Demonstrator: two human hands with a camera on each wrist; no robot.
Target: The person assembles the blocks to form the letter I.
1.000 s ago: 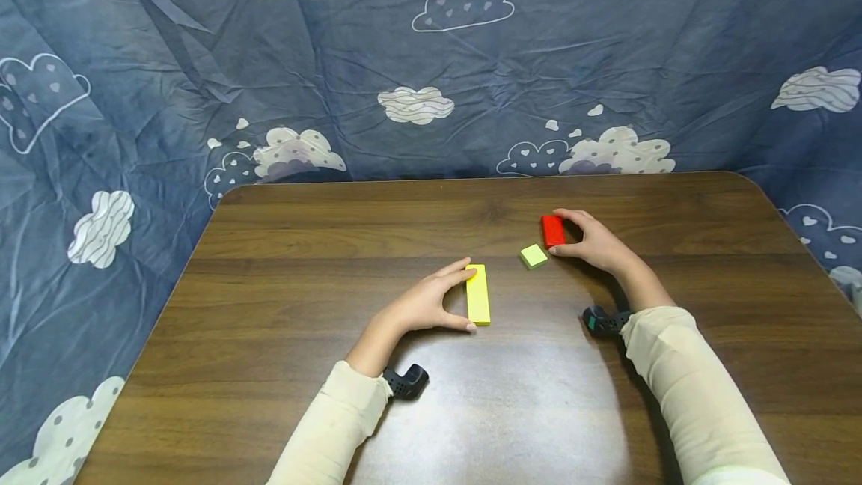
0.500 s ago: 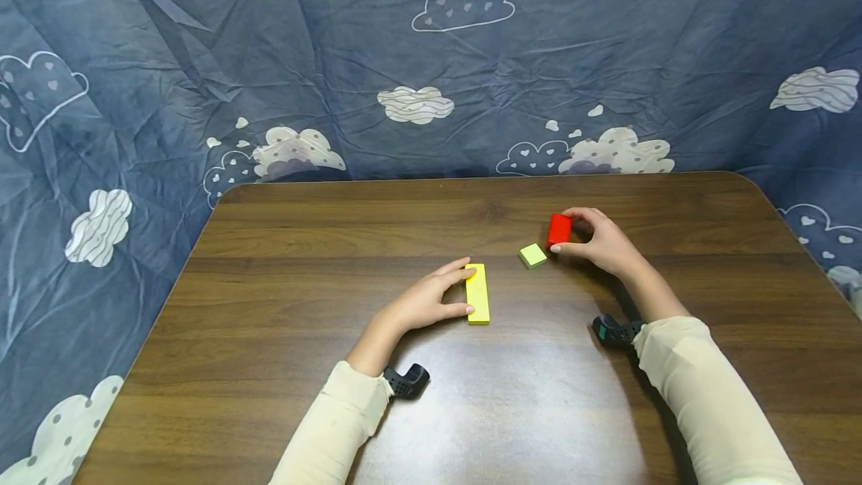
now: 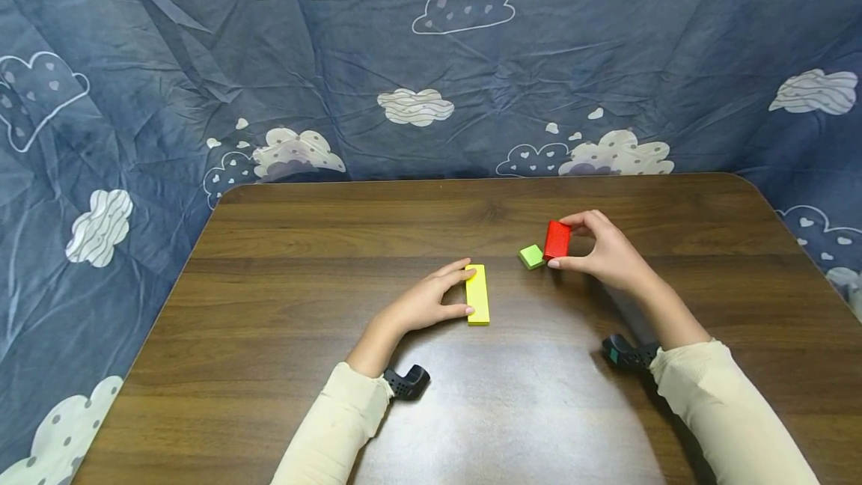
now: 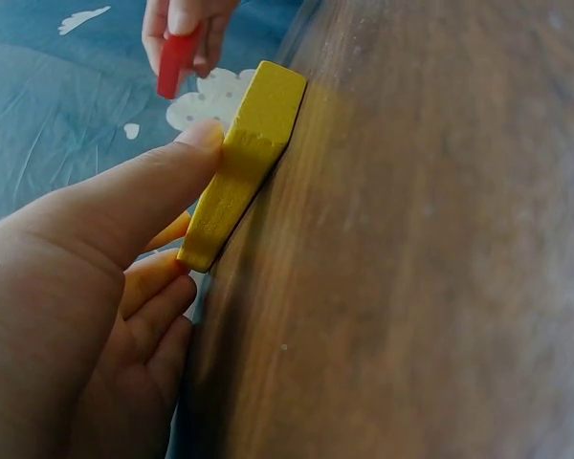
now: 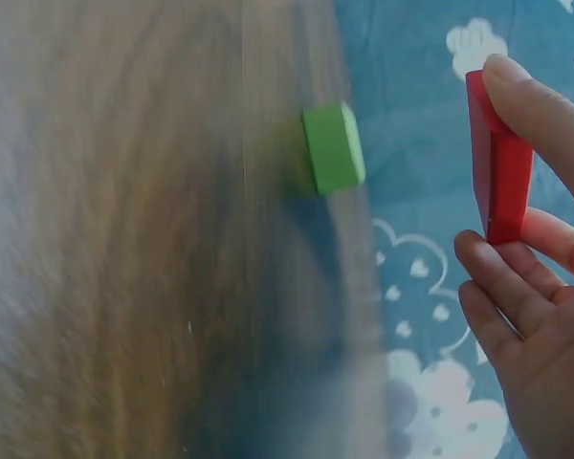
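Note:
My right hand (image 3: 609,255) pinches a red rectangular block (image 3: 557,240) by its two ends, between thumb and fingertips. The right wrist view has this red block (image 5: 498,163) raised and tilted. Just left of it, a small light green square block (image 3: 531,257) lies on the table; its green side (image 5: 334,147) faces the right wrist camera. My left hand (image 3: 420,302) rests its thumb and index fingertips on the left edge of a long yellow block (image 3: 479,298), which lies flat. From the left wrist, the thumb touches this yellow block's (image 4: 249,158) side, and other fingers sit by its end.
The brown wooden table (image 3: 303,268) fills the lower part of the head view, its far edge just beyond the blocks. Behind it hangs a blue cloth (image 3: 431,58) with a cloud pattern. Black camera bands (image 3: 407,382) sit on both wrists.
My right hand has lifted and tilted the red block, drawing it slightly nearer, beside the green block. The left thumb has shifted from the yellow block's near end onto its left edge.

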